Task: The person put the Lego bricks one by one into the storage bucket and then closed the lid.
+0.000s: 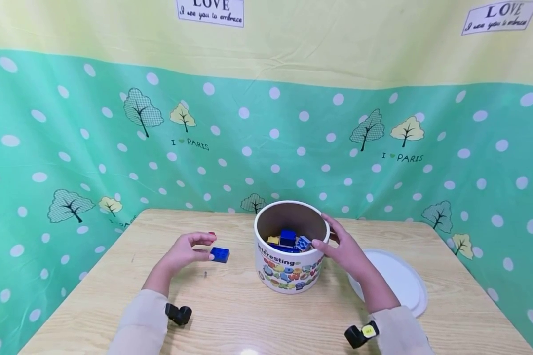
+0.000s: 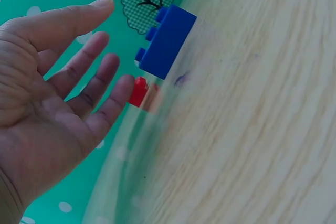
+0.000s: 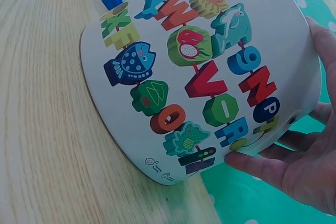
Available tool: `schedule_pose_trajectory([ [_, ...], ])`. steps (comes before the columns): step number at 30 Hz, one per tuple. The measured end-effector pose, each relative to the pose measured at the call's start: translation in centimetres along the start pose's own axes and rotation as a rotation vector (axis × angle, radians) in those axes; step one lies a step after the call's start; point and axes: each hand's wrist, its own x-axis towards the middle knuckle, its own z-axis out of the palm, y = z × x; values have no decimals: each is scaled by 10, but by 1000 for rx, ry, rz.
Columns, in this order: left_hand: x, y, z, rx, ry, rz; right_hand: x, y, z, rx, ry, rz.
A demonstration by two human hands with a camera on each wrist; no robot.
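Note:
My left hand point(image 1: 185, 252) hovers over the table at the left, fingers loosely spread. Just past its fingertips lies a blue toy brick point(image 1: 220, 254), studs visible in the left wrist view. A small red brick point(image 2: 139, 92) shows behind the little finger there, mostly hidden by the fingers in the head view. To the right stands an upright white bucket point(image 1: 287, 273) printed with colourful letters and animals. Inside it are several bricks, among them a dark blue brick point(image 1: 287, 237) and a yellow brick point(image 1: 273, 240). My right hand point(image 1: 344, 251) holds the bucket at its right rim, thumb on the near side.
A round white lid point(image 1: 397, 281) lies on the wooden table point(image 1: 266, 325) to the right of the bucket, partly beneath the right forearm. A green and yellow patterned curtain point(image 1: 302, 133) hangs behind and along both sides of the table.

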Motion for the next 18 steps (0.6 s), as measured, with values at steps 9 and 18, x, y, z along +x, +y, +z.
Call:
schedule_pose_trajectory([
  [9, 8, -9, 3, 40, -50, -39, 1, 0, -3, -34, -16, -2],
  [18, 12, -17, 8, 85, -58, -62, 0, 1, -3, -29, -34, -13],
])
